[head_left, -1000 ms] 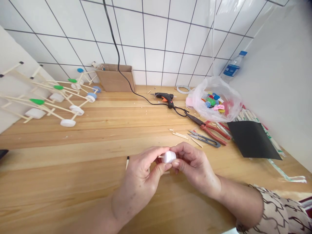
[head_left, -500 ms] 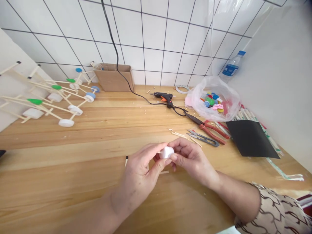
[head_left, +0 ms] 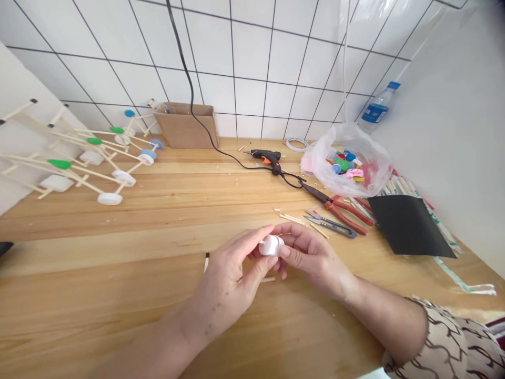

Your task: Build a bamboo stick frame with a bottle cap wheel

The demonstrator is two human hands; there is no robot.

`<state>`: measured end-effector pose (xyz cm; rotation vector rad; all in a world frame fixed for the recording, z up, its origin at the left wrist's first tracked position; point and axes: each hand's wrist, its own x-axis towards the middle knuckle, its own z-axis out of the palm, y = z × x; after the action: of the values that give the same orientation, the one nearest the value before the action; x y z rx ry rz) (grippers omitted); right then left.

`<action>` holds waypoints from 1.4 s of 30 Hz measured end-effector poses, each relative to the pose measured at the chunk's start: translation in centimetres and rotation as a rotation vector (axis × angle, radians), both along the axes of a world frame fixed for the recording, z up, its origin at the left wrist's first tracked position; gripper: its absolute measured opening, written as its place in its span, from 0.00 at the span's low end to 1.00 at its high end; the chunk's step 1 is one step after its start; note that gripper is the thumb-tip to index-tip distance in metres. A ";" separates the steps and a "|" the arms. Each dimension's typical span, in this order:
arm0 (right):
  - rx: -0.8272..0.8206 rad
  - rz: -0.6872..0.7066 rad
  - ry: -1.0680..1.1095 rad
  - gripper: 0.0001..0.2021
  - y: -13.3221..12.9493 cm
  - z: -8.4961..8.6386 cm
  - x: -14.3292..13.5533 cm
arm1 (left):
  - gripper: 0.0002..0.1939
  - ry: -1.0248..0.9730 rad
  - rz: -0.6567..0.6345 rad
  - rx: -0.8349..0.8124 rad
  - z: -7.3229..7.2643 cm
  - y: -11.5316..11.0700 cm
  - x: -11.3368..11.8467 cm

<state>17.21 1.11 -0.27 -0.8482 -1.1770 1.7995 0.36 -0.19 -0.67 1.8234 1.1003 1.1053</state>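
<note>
Between my two hands is a small white bottle cap (head_left: pixel 270 245), with the pale end of a stick showing at its left side. My left hand (head_left: pixel 232 268) pinches it from the left with thumb and fingers. From the right, the thumb and fingers of my right hand (head_left: pixel 310 255) grip the same cap; part of its far side is hidden by the fingers. Under my hands lies a short wooden stick (head_left: pixel 268 279), and a black-tipped stick (head_left: pixel 206 261) pokes out beside my left hand.
Stick-built carts (head_left: pixel 109 198) with cap wheels stand at left, near a cardboard box (head_left: pixel 187 129). Behind my hands lie a glue gun (head_left: pixel 266 158), pliers (head_left: pixel 335 206), and thread snips (head_left: pixel 333 225). A plastic bag of caps (head_left: pixel 351 163), a black sheet (head_left: pixel 410 223) and a water bottle (head_left: pixel 379 108) are at right.
Both hands keep their grip on the white cap, which has turned slightly, so a seam near its right side shows more. The whole view has shifted a little.
</note>
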 end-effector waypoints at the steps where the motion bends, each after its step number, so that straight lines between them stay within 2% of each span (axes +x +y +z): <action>1: -0.002 -0.003 -0.001 0.15 0.0 0.0 0.0 | 0.18 -0.008 -0.016 -0.010 0.0 0.0 0.0; 5: -0.003 -0.010 0.007 0.15 0.0 -0.1 0.1 | 0.15 -0.051 -0.050 -0.073 0.4 0.0 -0.2; 13: 0.039 -0.049 -0.004 0.15 -0.2 -0.6 0.1 | 0.09 -0.053 0.001 -0.091 1.0 0.2 -0.1; 33: 0.061 -0.064 -0.039 0.13 -0.7 -0.4 -0.2 | 0.11 0.041 0.039 0.012 0.9 -0.4 -0.1; 42: 0.098 -0.077 -0.110 0.15 -1.0 -0.2 -0.3 | 0.12 0.019 0.044 -0.035 0.7 -0.5 0.0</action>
<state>16.87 0.09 -0.47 -0.9326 -1.2740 1.6372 0.37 -0.69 0.00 1.7936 1.1693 1.0893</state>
